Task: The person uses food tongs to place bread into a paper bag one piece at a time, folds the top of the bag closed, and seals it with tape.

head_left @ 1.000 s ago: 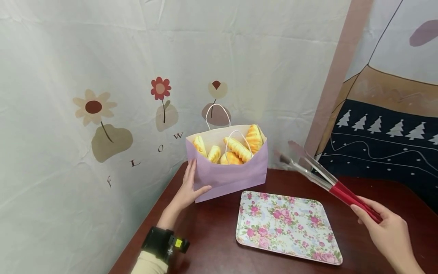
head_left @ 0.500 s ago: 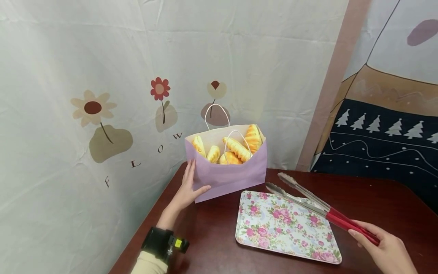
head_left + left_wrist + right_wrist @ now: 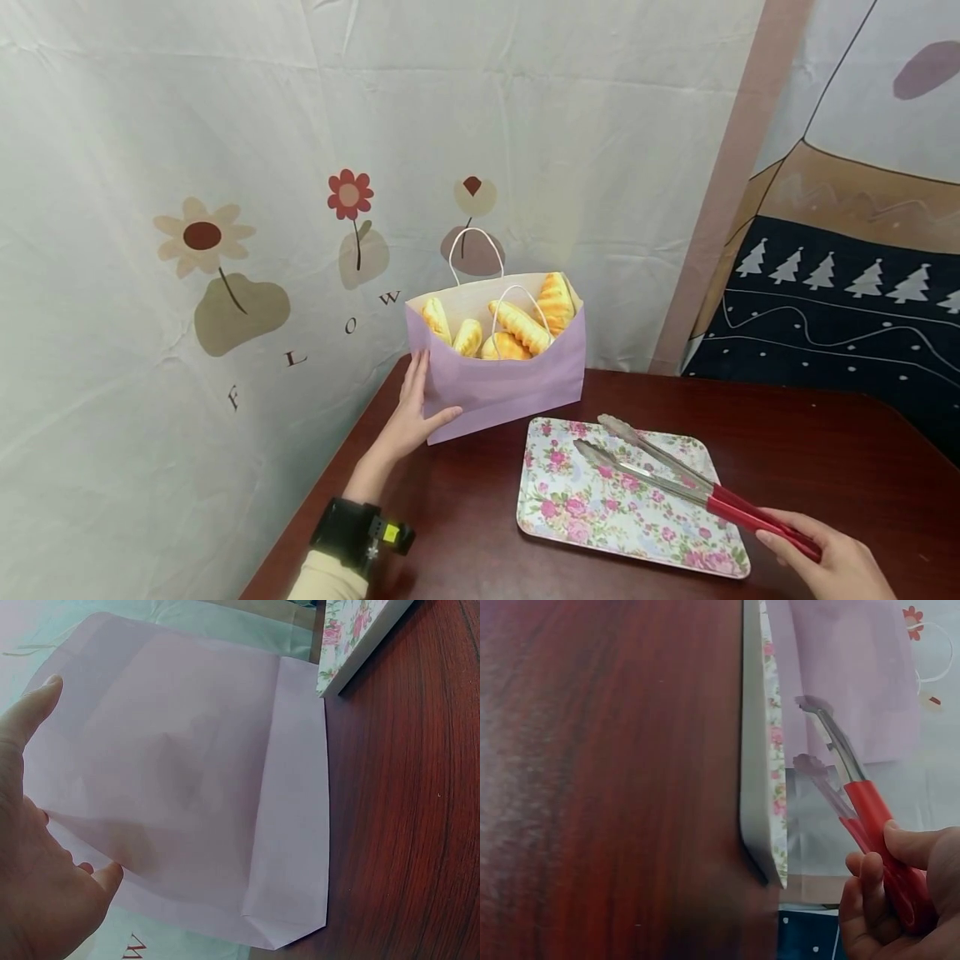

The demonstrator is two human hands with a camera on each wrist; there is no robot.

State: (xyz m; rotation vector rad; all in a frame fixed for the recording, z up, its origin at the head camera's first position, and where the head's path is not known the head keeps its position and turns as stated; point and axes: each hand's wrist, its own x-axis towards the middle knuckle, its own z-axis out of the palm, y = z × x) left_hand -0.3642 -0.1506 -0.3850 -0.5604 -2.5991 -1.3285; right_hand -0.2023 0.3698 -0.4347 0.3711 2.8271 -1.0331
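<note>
Dark red wood grain runs across our tabletop [image 3: 825, 442]; our right hand [image 3: 832, 567] has its fingers [image 3: 870, 881] curled round the red handles of the tongs [image 3: 675, 483], whose long metal arms point up and left, tips apart over the flowered tray [image 3: 570, 508]; our left hand [image 3: 411, 417] lies with straight fingers flat against the left side of the lilac paper bag [image 3: 510, 387]; the bag stands upright beyond the tray, up-left of the tong tips, with glossy golden bread rolls [image 3: 525, 325] in it.
</note>
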